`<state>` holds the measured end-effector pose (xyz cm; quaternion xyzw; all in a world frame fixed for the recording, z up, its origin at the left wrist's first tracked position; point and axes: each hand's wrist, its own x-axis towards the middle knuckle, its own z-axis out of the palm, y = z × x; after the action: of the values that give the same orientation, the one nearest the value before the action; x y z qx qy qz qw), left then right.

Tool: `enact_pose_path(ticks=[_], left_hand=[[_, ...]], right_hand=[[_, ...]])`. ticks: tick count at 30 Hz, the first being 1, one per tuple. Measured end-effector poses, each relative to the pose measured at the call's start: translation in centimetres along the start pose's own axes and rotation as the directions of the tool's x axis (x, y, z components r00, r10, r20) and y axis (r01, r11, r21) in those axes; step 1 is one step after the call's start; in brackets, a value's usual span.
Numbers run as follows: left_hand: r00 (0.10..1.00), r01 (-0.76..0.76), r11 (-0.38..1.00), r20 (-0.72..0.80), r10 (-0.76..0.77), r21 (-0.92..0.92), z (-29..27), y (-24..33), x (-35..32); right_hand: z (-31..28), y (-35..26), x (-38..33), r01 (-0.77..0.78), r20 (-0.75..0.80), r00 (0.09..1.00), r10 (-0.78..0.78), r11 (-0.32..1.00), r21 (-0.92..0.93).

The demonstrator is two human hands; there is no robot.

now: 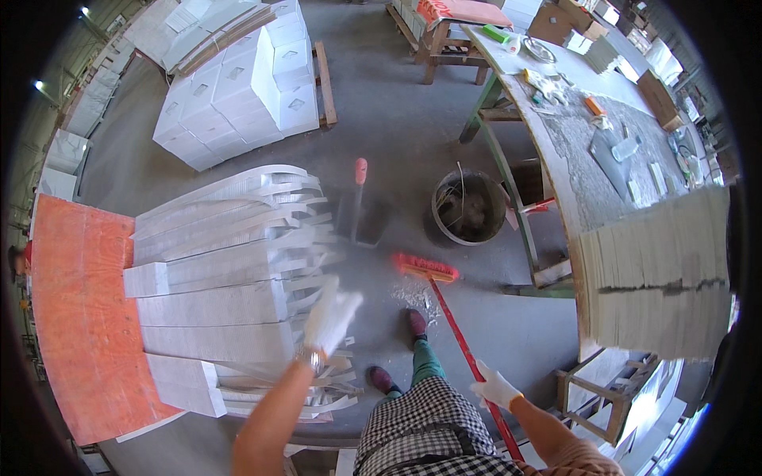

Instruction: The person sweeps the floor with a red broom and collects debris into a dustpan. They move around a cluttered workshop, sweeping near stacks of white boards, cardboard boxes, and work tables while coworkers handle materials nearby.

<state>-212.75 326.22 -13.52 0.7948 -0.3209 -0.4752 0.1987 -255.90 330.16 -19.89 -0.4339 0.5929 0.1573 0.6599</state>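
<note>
My right hand (498, 388), in a white glove, is wrapped round the red handle of a broom (454, 321). Its red-bristled head (426, 268) rests on the grey floor beside a patch of pale scraps (414, 296). My left hand (332, 314), also white-gloved with a watch at the wrist, is stretched forward near the loose ends of stacked white strips (305, 266). Motion smears its fingers, and nothing can be made out in them. Farther ahead, a dark long-handled dustpan (361, 226) with a pink grip stands upright on the floor.
A black bucket (468, 208) holding grey stuff stands beside a green-legged workbench (556, 135) on the right. White boxes (238, 99) are stacked on a pallet at the far left. An orange board (87, 309) lies beyond the strips. A thick sheet stack (655, 278) sits at the bench's near end.
</note>
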Motion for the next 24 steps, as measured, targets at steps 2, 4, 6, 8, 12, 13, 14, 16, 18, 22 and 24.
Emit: enact_pose_path(ticks=[2,4,6,8,12,13,14,16,18,22,24], left_hand=[[0.973,-0.131,0.979,-0.171,0.157,0.156,0.2,3.1,6.6],[0.971,-0.146,0.979,-0.17,0.169,0.142,0.4,5.6,12.9],[0.897,-0.225,0.969,-0.365,0.249,0.105,1.2,7.7,18.7],[0.824,-0.203,0.968,-0.507,0.251,0.149,2.0,9.3,23.9],[0.914,-0.198,0.98,-0.359,0.19,0.014,2.4,9.4,29.6],[0.931,-0.122,0.991,-0.339,0.134,0.058,2.9,9.2,30.5],[0.943,-0.1,0.993,-0.312,0.114,0.059,3.4,8.5,30.4],[0.94,-0.069,0.993,-0.327,0.097,0.096,4.8,6.5,29.4],[0.907,-0.133,0.991,-0.401,0.13,0.02,6.5,3.8,26.8],[0.84,-0.231,0.96,-0.531,0.114,-0.16,8.1,-1.3,19.6],[0.831,-0.237,0.954,-0.547,0.101,-0.184,7.8,-2.9,14.7]], right_hand=[[-2.2,-0.6,-1.3,-0.077,0.013,0.997,0.077,0.997,-0.002],[-3.5,-0.6,-0.9,-0.08,-0.006,0.997,0.08,0.995,-0.061],[-4.4,0.3,-0.1,-0.086,-0.005,0.996,0.087,0.984,-0.155],[-5.1,1.4,0.5,-0.12,-0.009,0.992,0.123,0.94,-0.319],[-6.1,2.2,0.4,-0.299,-0.028,0.954,0.3,0.933,-0.198],[-6.4,2.0,0.1,-0.232,-0.071,0.972,0.222,0.95,-0.207],[-6.6,1.6,0.0,-0.212,-0.095,0.977,0.193,0.935,-0.283],[-7.0,0.6,-0.5,-0.154,-0.105,0.987,0.12,0.889,-0.43],[-7.7,-0.4,-0.8,-0.245,-0.034,0.969,0.246,0.926,-0.288],[-9.0,-1.9,-0.2,-0.125,-0.002,0.99,0.139,0.889,-0.441],[-9.4,-2.4,0.7,-0.107,-0.003,0.992,0.127,0.822,-0.559]])
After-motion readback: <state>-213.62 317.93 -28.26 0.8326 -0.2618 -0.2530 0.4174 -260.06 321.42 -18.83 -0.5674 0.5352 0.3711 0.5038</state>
